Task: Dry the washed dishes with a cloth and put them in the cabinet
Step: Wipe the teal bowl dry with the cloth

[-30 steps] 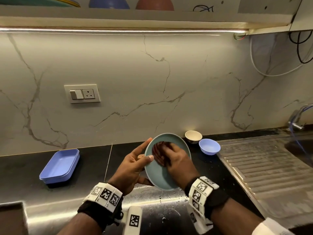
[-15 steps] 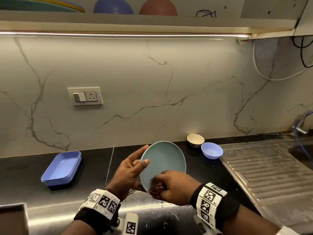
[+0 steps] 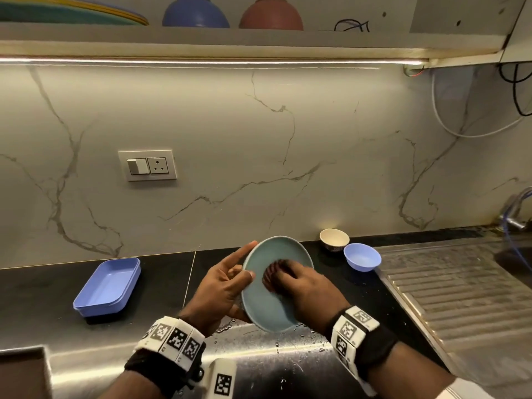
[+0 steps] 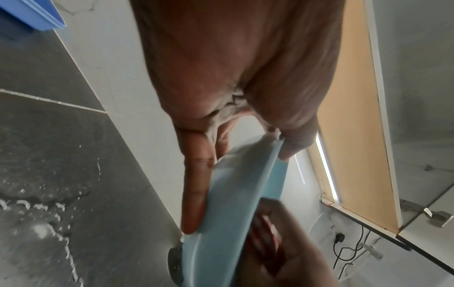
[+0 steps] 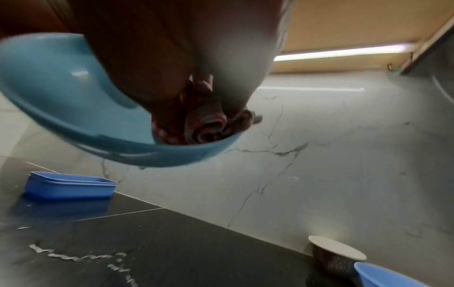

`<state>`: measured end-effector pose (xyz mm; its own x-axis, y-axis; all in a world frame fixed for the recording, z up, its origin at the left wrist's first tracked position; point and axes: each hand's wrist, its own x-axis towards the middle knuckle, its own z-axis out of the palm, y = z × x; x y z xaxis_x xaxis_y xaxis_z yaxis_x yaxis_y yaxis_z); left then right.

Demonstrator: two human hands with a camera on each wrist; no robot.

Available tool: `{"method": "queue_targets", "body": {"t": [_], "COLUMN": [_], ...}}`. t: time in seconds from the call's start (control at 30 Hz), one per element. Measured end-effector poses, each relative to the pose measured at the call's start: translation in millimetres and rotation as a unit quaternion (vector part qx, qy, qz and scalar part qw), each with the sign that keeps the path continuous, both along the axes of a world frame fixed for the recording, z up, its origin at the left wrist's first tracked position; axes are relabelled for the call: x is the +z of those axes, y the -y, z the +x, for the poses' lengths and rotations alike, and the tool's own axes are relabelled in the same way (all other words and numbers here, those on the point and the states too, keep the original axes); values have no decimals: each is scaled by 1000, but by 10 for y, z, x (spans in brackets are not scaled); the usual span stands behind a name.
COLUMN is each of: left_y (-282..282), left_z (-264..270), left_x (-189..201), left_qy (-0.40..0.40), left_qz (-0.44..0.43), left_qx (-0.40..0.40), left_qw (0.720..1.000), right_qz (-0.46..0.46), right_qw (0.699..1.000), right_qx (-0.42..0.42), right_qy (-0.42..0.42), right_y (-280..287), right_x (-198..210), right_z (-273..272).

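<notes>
A teal round plate (image 3: 267, 300) is held tilted above the counter, its face towards me. My left hand (image 3: 227, 286) grips its left rim, thumb over the front edge, fingers behind, index finger pointing up. My right hand (image 3: 299, 286) presses a bunched red patterned cloth (image 3: 270, 276) against the plate's inside. In the left wrist view the plate (image 4: 236, 196) shows edge-on between thumb and fingers. The right wrist view shows the cloth (image 5: 206, 124) balled under my fingers inside the plate (image 5: 61, 101).
A blue rectangular tray (image 3: 108, 286) lies on the black counter at left. A cream cup (image 3: 334, 239) and a small blue bowl (image 3: 362, 257) stand at the back right beside the steel drainboard (image 3: 460, 298). Bowls and plates sit on the open cabinet shelf (image 3: 201, 38) overhead. Water drops lie on the counter.
My right hand with the cloth has moved from the plate's lower rim back up onto its middle. The plate stays in my left hand, tilted a little more upward.
</notes>
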<state>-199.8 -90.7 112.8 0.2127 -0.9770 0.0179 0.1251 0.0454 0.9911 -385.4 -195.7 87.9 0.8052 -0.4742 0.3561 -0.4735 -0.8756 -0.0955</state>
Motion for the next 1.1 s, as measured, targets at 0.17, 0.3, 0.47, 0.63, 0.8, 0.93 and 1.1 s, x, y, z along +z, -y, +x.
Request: {"method": "queue_targets", "body": {"t": [0.17,0.3,0.47,0.63,0.8,0.93,1.1], "left_y": [-11,-36,-45,-70,-71,-90,-113], "left_z": [-37,-87,-41,4,93,139,135], "left_x": [-46,-94,-99,-85,-67,-73,-96], "left_qy": [20,20,18,4,-9,-10,0], "left_qz": [-17,-15,-17,-6,9,33,51], "left_qx": [36,54,54,67,43,27,17], "left_qw": [999,998,998,998,999,999,999], "right_qz": [125,278,354,189,5,-95,-128], "right_qw": [991,960,930,975,994,989,990], "right_qx": [-26,-17,34,87,104,105,50], "right_qy": [-48,-24,90,80,-19,-40,42], "right_y": [-295,-366,-448,-398,-227,-21,320], "right_x": [-75,-72,-173,-249,-295,-266,-65], "right_z": [74,139,114,-17,-226,-365,-408]}}
